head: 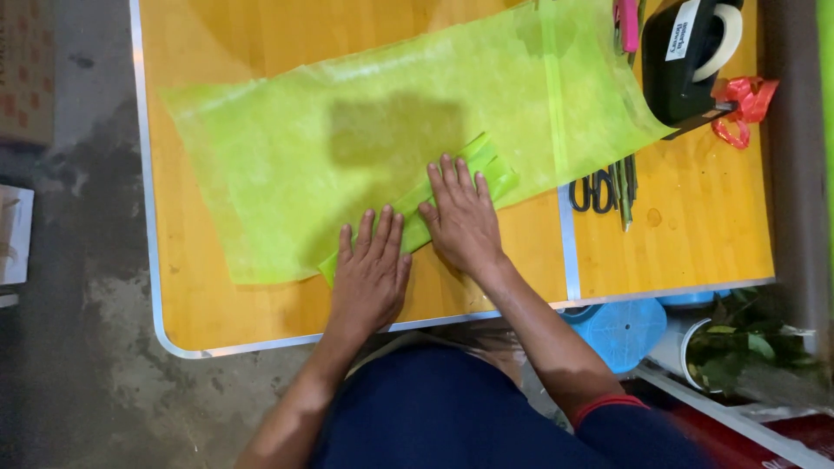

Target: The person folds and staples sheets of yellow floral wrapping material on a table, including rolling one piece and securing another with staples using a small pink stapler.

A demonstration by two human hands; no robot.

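A big sheet of thin green paper (365,148) is spread over the orange table (226,304). Its near edge is folded into a narrow strip (452,178), which runs from 7 o'clock up to 1 o'clock. The left hand (372,265) is laid flat on the low end of the strip, fingers spread, nothing gripped. The right hand (460,217) is pressed flat on the upper end in the same way.

For a neat fold, the strip is best kept even along its whole length and pressed down firmly, so the crease stays straight.

The table's metal edge (146,174) is close at 9 o'clock, and the sheet nearly reaches it. At 3 o'clock black scissors (592,191) lie just beside the sheet. At 1 o'clock a black tape holder (691,61) rests on the sheet's corner, with red ribbon (743,104) beside it. Open room is left at 6 o'clock, near the body.
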